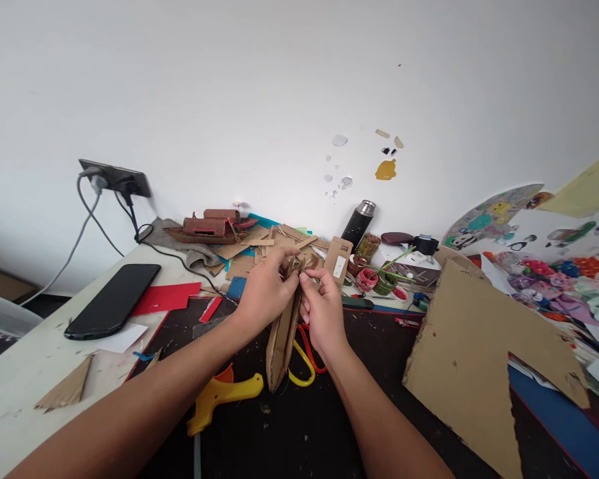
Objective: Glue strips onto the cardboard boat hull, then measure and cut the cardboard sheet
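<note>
Both hands meet at the far end of a narrow cardboard boat hull (282, 342), whose pointed near end rests low over the dark mat. My left hand (269, 283) is closed around the hull's far end from the left. My right hand (323, 303) pinches at the same end from the right, thumb against the fingertips; what lies in that pinch is too small to make out. Just right of the hull are scissors with yellow and red handles (303, 369), partly covered by it. A yellow glue gun (224, 396) lies to the left, beyond my left forearm.
A brown model boat (212, 229) stands at the back beside cardboard scraps (244, 266). A black phone (114, 301) and red paper (164, 298) lie left. Paint jars (367, 279) and a black flask (359, 225) stand behind. A large cardboard sheet (464, 359) fills the right.
</note>
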The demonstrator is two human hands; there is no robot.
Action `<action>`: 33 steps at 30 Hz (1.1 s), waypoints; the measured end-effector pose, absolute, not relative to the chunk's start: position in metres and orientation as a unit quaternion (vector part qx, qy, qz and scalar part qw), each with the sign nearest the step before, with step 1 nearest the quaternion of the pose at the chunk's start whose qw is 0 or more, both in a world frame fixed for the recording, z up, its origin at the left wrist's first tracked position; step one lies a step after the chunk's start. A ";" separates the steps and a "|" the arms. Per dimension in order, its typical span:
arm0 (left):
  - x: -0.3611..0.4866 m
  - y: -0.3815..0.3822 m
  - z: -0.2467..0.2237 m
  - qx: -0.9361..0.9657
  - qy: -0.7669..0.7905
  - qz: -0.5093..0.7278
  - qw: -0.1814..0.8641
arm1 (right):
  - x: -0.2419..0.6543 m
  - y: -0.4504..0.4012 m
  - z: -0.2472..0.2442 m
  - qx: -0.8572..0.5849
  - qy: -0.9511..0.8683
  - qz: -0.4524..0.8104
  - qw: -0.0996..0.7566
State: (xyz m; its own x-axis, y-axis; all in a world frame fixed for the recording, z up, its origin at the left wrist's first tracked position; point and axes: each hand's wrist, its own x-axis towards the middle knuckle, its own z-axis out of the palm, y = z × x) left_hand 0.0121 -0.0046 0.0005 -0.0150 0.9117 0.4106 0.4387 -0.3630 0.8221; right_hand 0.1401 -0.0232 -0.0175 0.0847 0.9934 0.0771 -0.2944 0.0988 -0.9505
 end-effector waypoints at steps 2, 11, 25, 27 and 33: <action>0.012 -0.005 0.000 0.662 0.511 0.495 0.237 | 0.140 -0.023 -0.018 -0.414 -0.422 0.528 0.610; 0.013 -0.004 -0.001 0.661 0.513 0.495 0.233 | 0.139 -0.023 -0.018 -0.415 -0.422 0.527 0.611; 0.014 -0.007 -0.002 0.672 0.514 0.499 0.185 | 0.138 -0.023 -0.019 -0.407 -0.411 0.537 0.614; 0.013 -0.007 -0.001 0.673 0.518 0.496 0.179 | 0.138 -0.023 -0.018 -0.404 -0.414 0.539 0.613; 0.013 -0.006 -0.002 0.667 0.509 0.508 0.197 | 0.137 -0.024 -0.017 -0.398 -0.419 0.542 0.611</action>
